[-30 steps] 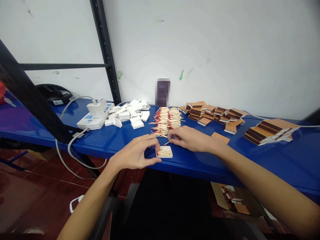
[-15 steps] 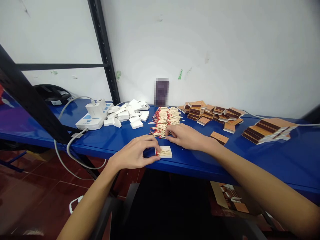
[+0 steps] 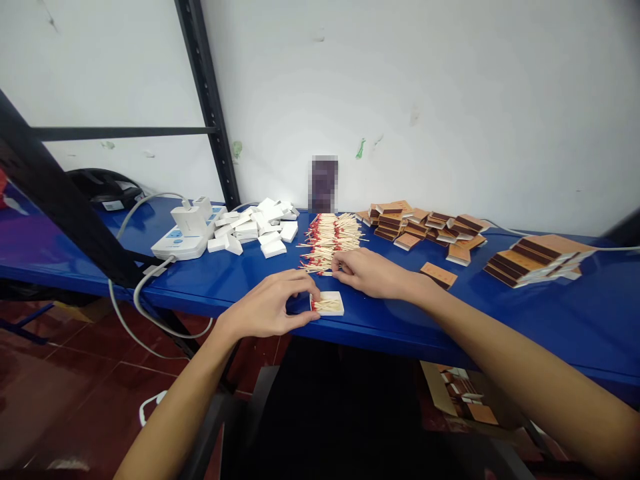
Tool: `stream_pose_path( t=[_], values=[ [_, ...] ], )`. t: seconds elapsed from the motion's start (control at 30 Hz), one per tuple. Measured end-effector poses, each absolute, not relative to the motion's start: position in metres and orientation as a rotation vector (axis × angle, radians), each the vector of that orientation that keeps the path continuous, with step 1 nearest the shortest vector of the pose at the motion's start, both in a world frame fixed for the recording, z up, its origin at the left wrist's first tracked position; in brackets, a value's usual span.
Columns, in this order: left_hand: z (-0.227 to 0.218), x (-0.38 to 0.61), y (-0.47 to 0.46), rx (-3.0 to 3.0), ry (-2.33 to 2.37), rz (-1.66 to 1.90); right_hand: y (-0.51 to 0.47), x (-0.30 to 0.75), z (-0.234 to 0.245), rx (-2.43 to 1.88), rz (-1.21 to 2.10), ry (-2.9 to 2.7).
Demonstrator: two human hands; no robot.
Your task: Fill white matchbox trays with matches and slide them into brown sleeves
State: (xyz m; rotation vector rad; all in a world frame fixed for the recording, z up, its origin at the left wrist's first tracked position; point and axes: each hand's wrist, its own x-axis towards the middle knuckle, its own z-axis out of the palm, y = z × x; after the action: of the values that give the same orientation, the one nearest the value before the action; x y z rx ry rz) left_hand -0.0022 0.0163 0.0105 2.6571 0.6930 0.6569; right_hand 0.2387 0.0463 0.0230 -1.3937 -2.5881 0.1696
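Observation:
A small white matchbox tray [image 3: 331,305] with a few red-tipped matches in it lies near the front edge of the blue table [image 3: 550,313]. My left hand [image 3: 273,305] pinches the tray's left end between thumb and fingers. My right hand [image 3: 370,272] rests just behind the tray, its fingertips pinched at the near edge of a heap of loose red-tipped matches [image 3: 331,240]. What the right fingertips hold is too small to make out.
A pile of empty white trays [image 3: 260,228] lies at the left, beside a white power strip [image 3: 185,237] with cables. Brown matchbox sleeves [image 3: 425,227] are stacked behind and at the right [image 3: 540,260]; one single sleeve [image 3: 439,275] lies near my right wrist. A black rack post [image 3: 210,107] stands at the back.
My right hand has gone from the tray back to the match heap and now pinches at its near edge. My left hand has kept its hold on the tray.

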Motion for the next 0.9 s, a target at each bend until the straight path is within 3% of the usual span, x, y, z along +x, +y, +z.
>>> stream_pose_path(
  t=[0.9],
  values=[
    [0.0098,-0.0025,0.0164,2.638,0.735,0.649,0.0387,0.2403,0.0298,-1.378,0.298,-2.621]
  ],
)
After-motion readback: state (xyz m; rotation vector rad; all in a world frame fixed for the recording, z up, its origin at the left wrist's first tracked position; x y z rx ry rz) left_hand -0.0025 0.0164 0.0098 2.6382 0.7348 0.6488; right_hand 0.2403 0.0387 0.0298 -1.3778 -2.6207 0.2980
